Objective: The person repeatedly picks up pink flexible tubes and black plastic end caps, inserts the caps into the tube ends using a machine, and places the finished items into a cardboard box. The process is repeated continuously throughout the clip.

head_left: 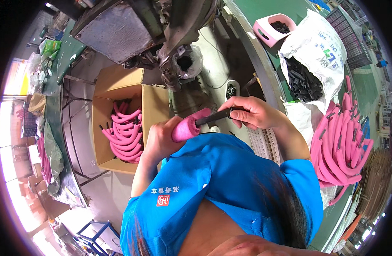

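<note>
My left hand [161,135] is wrapped round a pink foam-covered bar [186,129] in front of my chest. A black rod end [208,119] comes out of the foam toward my right hand [252,112]. Between thumb and fingers, that hand pinches a small black piece [225,113] at the tip of the rod. Whether the piece sits on the rod or only touches it, I cannot tell. Below the left side of the machine, a cardboard box [155,104] holds several curved pink foam-covered bars [125,132] with black ends.
Ahead stands a metal machine [115,34]. On the green bench [255,8] to the right are a white sack [322,45] of small black pieces [302,81], a pink bin [264,32], and a heap of pink bars [339,145]. A dark crate [349,38] stands beyond the sack.
</note>
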`<action>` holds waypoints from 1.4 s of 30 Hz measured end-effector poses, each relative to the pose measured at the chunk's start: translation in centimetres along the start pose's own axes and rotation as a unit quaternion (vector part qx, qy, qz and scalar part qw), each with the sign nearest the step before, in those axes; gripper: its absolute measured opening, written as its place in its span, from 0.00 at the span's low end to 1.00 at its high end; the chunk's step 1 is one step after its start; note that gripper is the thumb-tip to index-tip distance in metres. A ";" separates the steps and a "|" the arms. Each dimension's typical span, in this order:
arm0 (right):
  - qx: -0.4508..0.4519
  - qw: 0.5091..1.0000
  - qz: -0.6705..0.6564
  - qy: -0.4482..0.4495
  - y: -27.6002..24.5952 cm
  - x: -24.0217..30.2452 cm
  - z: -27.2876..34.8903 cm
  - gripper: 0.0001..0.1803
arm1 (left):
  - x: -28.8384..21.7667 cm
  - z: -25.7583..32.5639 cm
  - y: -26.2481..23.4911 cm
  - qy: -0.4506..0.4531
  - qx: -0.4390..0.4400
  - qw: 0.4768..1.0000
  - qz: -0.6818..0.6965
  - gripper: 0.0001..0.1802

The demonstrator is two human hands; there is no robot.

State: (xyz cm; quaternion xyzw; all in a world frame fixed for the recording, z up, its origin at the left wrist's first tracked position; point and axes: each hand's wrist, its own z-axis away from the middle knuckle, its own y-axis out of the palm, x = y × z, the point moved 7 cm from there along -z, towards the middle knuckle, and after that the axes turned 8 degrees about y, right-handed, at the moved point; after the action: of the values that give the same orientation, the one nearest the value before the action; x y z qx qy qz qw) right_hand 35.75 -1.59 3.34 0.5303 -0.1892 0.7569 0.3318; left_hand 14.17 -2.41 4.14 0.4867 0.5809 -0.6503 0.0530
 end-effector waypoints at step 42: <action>-0.136 0.975 -0.174 -0.017 -5.8 -0.6 -23.6 0.11 | 8.0 10.3 -3.1 -0.223 -0.188 0.954 -0.065 0.19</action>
State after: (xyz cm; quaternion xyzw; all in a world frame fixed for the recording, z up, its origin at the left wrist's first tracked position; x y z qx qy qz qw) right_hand 24.00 17.41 -6.21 0.5178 -0.2001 0.6457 0.5243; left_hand 2.19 -5.75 -0.79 0.2720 0.6966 -0.6231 0.2292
